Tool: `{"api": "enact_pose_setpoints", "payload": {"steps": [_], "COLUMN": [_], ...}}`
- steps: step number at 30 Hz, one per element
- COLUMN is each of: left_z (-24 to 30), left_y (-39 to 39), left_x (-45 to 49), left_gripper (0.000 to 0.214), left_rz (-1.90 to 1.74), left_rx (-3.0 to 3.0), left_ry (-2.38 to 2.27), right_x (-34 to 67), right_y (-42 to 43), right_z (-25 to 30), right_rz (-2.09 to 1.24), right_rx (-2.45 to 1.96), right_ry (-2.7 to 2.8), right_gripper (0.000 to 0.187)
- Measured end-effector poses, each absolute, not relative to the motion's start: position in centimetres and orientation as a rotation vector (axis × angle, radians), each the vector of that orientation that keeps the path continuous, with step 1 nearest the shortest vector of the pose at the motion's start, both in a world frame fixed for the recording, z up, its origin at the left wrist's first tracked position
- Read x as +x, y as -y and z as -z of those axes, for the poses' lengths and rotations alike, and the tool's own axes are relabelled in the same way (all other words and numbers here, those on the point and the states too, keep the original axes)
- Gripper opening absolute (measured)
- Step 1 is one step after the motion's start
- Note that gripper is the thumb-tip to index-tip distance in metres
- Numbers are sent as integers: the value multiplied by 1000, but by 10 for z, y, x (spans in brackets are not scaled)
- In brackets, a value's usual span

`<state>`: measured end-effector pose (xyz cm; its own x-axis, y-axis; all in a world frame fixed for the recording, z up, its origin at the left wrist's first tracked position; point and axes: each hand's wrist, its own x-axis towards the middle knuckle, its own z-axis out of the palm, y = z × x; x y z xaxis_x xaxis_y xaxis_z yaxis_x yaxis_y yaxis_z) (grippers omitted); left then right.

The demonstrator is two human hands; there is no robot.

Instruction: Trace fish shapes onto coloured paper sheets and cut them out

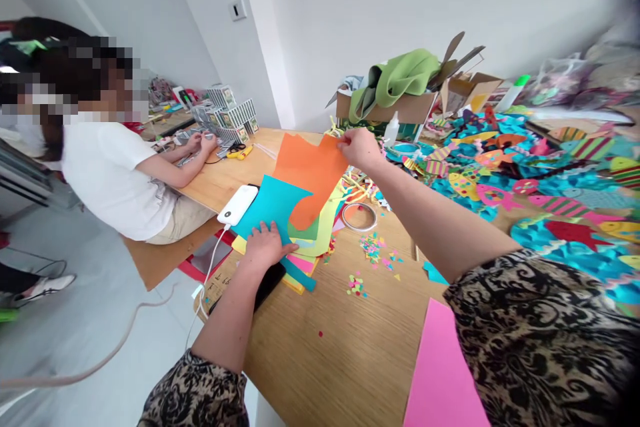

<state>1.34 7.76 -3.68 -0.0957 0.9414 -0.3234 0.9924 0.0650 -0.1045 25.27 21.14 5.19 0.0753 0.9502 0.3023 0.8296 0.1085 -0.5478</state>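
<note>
My right hand (361,149) pinches the upper right corner of an orange paper sheet (320,167), which has a curved cut-out and is partly raised. Under it lies a stack of coloured paper, with a blue sheet (273,203) on the left and a yellow-green sheet (327,227) on the right. My left hand (265,245) rests flat on the blue sheet, fingers spread. Beneath my left wrist, a dark flat object (269,285) is mostly hidden. A white power bank (239,205) with a cable lies just left of the stack.
A tape roll (359,217) and paper confetti (371,248) lie right of the stack. Pink paper (443,373) sits at the near edge. Paper fish (493,195) on blue crepe cover the right side. A cardboard box (390,107) stands behind. On the left, a person (110,173) handles small parts.
</note>
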Motion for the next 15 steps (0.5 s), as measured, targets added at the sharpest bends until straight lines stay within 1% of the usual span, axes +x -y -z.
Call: {"api": "enact_pose_setpoints", "payload": {"steps": [3, 7, 9, 10, 12, 15], "left_z": [38, 32, 27, 24, 20, 17], "left_y": [-79, -79, -79, -78, -74, -59], "left_x": [9, 4, 6, 9, 20, 50], "left_gripper": [93, 79, 76, 76, 76, 74], "left_rz": [386, 277, 212, 136, -133, -640], "left_rx": [2025, 2083, 2119, 2140, 2141, 1910], "left_ry": [-2162, -2168, -2191, -2197, -2129, -1726], "right_x": [270, 298, 315, 324, 341, 365], "right_y": [-197, -169, -151, -140, -116, -74], "right_z": [-74, -108, -123, -130, -141, -149], "right_rz": [-181, -80, -59, -59, -71, -50], "right_rx": [-1685, -1600, -1588, -1588, -1605, -1601], "right_ry": [1751, 1716, 1686, 1671, 1626, 1609], "right_gripper": [19, 20, 19, 18, 19, 28]}}
